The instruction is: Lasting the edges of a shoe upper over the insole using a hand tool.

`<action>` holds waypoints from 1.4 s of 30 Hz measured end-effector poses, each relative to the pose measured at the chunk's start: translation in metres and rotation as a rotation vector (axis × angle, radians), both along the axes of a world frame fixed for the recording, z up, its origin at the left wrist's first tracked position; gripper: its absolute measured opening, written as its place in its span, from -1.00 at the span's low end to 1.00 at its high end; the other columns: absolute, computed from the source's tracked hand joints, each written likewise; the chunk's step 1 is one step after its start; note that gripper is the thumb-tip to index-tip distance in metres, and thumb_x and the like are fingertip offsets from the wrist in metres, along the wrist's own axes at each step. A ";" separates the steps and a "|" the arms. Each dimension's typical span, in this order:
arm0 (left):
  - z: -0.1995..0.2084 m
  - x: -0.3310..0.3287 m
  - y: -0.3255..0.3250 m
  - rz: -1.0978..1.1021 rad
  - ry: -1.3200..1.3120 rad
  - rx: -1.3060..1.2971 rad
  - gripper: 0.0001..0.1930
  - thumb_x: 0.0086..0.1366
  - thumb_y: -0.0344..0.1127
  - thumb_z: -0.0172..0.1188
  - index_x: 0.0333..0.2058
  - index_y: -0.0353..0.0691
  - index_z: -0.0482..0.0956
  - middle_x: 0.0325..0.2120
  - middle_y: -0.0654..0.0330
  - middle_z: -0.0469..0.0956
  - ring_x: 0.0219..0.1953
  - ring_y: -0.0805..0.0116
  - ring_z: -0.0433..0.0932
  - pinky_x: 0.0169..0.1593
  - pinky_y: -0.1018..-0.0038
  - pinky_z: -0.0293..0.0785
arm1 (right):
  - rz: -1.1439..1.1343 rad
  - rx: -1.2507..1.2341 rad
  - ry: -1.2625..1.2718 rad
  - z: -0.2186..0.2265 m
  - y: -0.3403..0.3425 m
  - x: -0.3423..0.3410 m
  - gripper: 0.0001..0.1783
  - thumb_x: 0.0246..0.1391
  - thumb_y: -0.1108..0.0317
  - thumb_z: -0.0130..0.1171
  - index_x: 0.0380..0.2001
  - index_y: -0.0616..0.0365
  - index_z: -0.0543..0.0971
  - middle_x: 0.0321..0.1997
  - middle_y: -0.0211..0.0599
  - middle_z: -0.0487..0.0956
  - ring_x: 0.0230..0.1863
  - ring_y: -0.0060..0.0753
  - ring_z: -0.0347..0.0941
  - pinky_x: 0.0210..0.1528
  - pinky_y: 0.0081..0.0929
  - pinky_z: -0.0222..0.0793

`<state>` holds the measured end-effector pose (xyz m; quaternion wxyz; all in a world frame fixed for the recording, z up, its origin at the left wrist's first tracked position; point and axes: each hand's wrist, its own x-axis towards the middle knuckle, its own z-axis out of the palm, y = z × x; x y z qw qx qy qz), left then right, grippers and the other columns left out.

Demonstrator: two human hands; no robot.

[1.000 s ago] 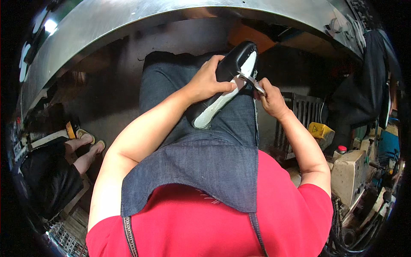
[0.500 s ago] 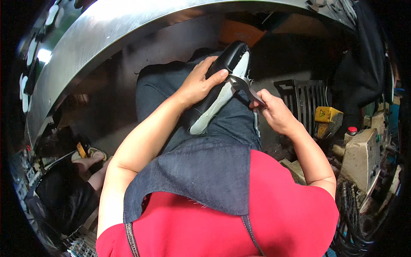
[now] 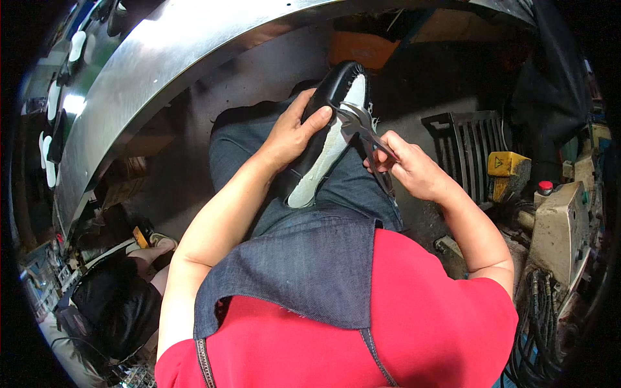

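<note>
In the head view, the shoe (image 3: 310, 158) lies slantwise over the lap (image 3: 352, 187), toe pointing away from the body and its white underside turned up and toward the right. That tilt seems chosen so the underside faces the pincers (image 3: 365, 133), while the lap presumably props the heel end.

The left hand (image 3: 291, 134) is curled about the shoe's left side, its thumb along the black upper; the fingers wrap out of sight, so how tightly they grip I cannot tell. This hold probably keeps the shoe from sliding or rolling, and leaves its right edge free.

The right hand (image 3: 419, 168), just right of the shoe, is partly closed around the pincers' handles, which stand spread apart. The tool's head rests across the shoe's underside, near the left thumb; whether it bites on anything is unclear. Holding the handles toward their ends likely gives leverage.

Beyond the shoe's toe curves a metal bench (image 3: 200, 42). Well to the shoe's right are a yellow box (image 3: 508, 167) and a machine (image 3: 557, 226); well to its left, lower down, sits another person (image 3: 119, 304).
</note>
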<state>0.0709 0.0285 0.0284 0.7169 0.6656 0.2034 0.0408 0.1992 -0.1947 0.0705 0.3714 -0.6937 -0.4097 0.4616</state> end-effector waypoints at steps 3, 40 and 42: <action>0.001 0.001 0.002 -0.033 -0.008 0.062 -0.40 0.31 0.02 0.16 0.16 -0.28 0.33 -0.02 0.08 0.48 0.04 0.33 0.42 0.14 0.43 0.29 | 0.005 0.003 0.009 -0.002 0.003 -0.001 -0.75 -0.06 0.71 -0.25 -0.29 0.21 0.26 -0.24 -0.16 0.56 -0.12 -0.32 0.55 -0.03 -0.39 0.45; -0.001 0.021 -0.003 -0.085 0.038 0.479 -0.24 0.11 0.23 0.21 0.07 -0.33 0.41 -0.14 -0.15 0.56 -0.09 0.03 0.57 0.01 0.27 0.42 | -0.057 0.128 -0.427 -0.026 -0.028 -0.002 -0.78 0.01 0.71 -0.03 -0.27 0.21 0.35 -0.31 -0.22 0.49 -0.31 -0.25 0.46 -0.16 -0.40 0.37; 0.003 0.019 -0.002 -0.085 0.061 0.477 -0.22 0.09 0.24 0.21 0.08 -0.33 0.40 -0.14 -0.16 0.56 -0.09 0.03 0.57 0.02 0.27 0.42 | -0.075 0.094 -0.334 -0.021 -0.033 -0.005 -0.77 0.00 0.71 -0.05 -0.27 0.21 0.35 -0.32 -0.25 0.48 -0.32 -0.31 0.46 -0.18 -0.42 0.37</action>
